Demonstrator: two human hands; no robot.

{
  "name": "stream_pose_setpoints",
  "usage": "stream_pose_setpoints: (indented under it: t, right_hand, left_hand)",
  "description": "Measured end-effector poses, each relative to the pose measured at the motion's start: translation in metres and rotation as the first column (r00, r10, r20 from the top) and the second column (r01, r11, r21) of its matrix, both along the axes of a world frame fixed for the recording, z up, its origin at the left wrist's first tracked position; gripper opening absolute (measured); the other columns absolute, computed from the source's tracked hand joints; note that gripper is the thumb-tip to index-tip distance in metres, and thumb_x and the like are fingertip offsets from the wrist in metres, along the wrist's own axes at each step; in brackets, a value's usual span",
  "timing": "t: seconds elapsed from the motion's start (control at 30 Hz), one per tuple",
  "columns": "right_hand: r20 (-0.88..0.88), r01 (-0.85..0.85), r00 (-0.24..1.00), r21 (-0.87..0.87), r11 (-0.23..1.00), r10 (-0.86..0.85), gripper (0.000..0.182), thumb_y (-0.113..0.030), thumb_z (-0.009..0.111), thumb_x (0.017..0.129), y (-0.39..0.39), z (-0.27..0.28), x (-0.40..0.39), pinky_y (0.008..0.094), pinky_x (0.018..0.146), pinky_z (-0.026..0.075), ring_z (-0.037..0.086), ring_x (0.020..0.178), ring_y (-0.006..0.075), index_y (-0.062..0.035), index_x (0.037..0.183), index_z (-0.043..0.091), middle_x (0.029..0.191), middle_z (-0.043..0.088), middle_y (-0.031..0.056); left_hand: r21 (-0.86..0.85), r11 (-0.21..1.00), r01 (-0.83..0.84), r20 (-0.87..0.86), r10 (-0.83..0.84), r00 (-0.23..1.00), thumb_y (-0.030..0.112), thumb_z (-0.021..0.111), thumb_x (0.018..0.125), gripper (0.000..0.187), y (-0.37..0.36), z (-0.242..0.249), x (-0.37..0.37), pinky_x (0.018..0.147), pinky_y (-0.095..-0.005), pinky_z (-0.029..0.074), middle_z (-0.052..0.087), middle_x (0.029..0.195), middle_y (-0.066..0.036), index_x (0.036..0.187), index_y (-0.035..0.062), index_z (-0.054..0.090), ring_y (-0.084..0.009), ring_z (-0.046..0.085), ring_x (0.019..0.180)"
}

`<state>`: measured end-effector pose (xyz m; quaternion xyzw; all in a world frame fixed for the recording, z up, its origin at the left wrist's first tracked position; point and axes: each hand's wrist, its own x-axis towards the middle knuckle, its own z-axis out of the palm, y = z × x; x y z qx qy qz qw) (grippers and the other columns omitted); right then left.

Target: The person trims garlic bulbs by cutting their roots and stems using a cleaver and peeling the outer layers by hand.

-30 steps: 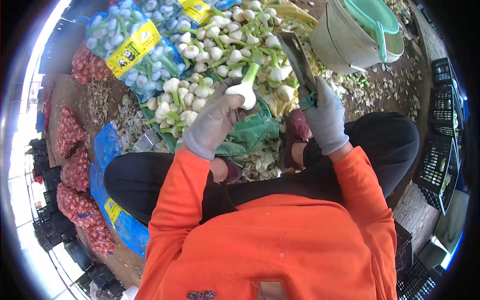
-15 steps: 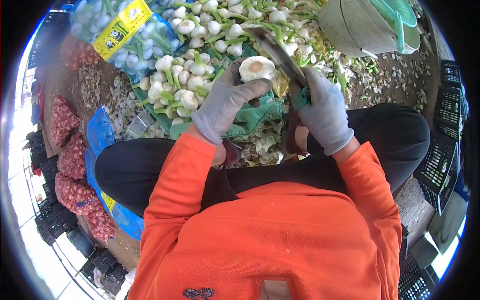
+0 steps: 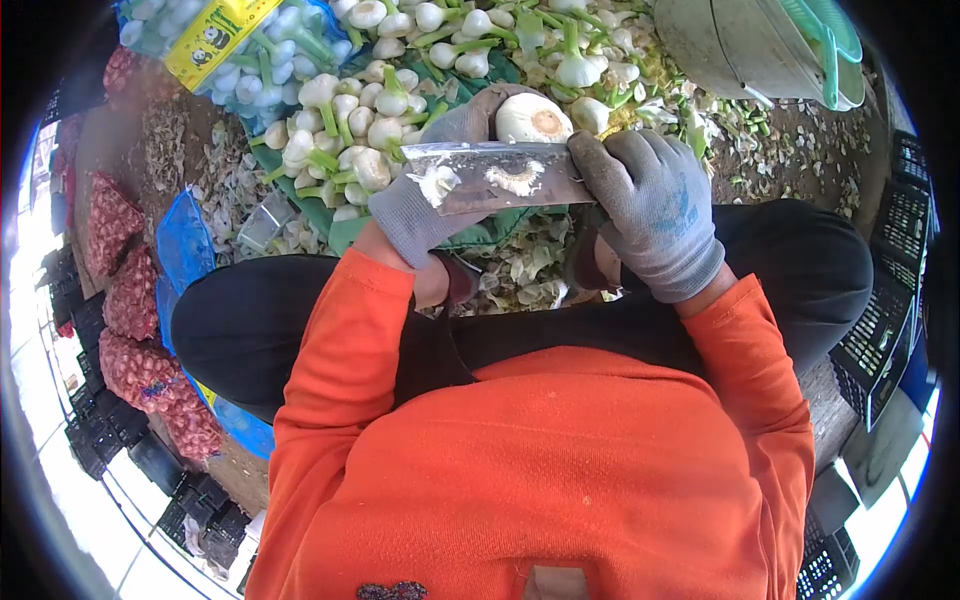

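My left hand, in a grey glove, is closed around a white garlic bulb whose round, brownish root side shows. In my gloved right hand is a broad-bladed knife, its handle mostly hidden by my fingers. The blade lies flat and crosswise in front of my left hand and covers part of it. Two pale scraps of garlic root cling to the metal. Just beyond my hands lie many garlic bulbs with green stalks, heaped on green cloth.
A blue net bag of garlic with a yellow panda label sits far left. Far right stands a pale bucket with a green plastic basket. Red net sacks line the left, black crates the right. Peelings litter the ground.
The knife has swung from pointing away beside the bulb to lying crosswise nearer me, its flat face up with scraps on it. My left hand and the bulb have shifted slightly right.
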<state>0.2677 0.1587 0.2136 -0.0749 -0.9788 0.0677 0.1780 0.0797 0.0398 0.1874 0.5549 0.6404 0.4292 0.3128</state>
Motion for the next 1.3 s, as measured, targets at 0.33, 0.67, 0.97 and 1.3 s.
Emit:
stream_pose_setpoints:
  t: [0.33, 0.67, 0.97, 1.3]
  right_hand:
    - [-0.181, 0.037, 0.983, 0.112, 0.993, -0.017, 0.03, -0.017, 0.063, 0.073, 0.015, -0.018, 0.0, 0.0363, 0.06, 0.046, 0.058, 0.069, 0.0212, -0.0119, 0.102, 0.056, 0.079, 0.053, 0.0017]
    - [-0.227, 0.321, 0.928, 0.09, 0.943, -0.294, 0.032, -0.011, 0.066, 0.073, 0.053, -0.024, 0.002, 0.0412, 0.062, 0.048, 0.06, 0.071, 0.0297, -0.0125, 0.103, 0.057, 0.081, 0.058, 0.0089]
    - [-0.191, 0.379, 0.803, -0.568, 0.73, -0.565, 0.025, -0.007, 0.064, 0.086, 0.022, -0.016, 0.007, 0.0314, 0.07, 0.051, 0.063, 0.075, 0.0215, -0.0026, 0.111, 0.061, 0.091, 0.066, 0.0116]
    - [0.092, 0.312, 0.748, -0.923, 0.226, -0.657, 0.041, -0.008, 0.065, 0.089, 0.019, 0.026, 0.011, 0.0204, 0.066, 0.046, 0.056, 0.078, 0.0058, 0.0019, 0.127, 0.054, 0.097, 0.066, 0.0039]
  left_hand:
    - [0.039, 0.998, 0.058, 0.117, -0.062, 0.991, 0.014, 0.076, 0.078, 0.056, -0.008, 0.02, 0.009, 0.09, -0.0313, 0.049, 0.058, 0.117, -0.01, 0.126, 0.0019, 0.049, -0.0183, 0.059, 0.103]
    - [-0.185, 0.982, -0.033, 0.57, 0.134, 0.811, 0.023, 0.086, 0.071, 0.065, -0.009, 0.056, 0.011, 0.085, -0.0265, 0.052, 0.063, 0.109, -0.007, 0.121, -0.0001, 0.052, -0.0135, 0.062, 0.095]
    - [-0.101, 0.848, -0.52, 0.005, 0.523, 0.852, 0.03, 0.084, 0.07, 0.062, -0.017, -0.023, -0.045, 0.082, -0.0312, 0.052, 0.067, 0.103, -0.012, 0.117, -0.0004, 0.056, -0.0182, 0.065, 0.094]
    - [-0.303, 0.269, -0.914, -0.675, 0.616, 0.405, 0.031, 0.071, 0.073, 0.057, -0.059, -0.098, -0.147, 0.095, -0.04, 0.046, 0.055, 0.127, -0.021, 0.12, 0.0025, 0.056, -0.0357, 0.056, 0.114]
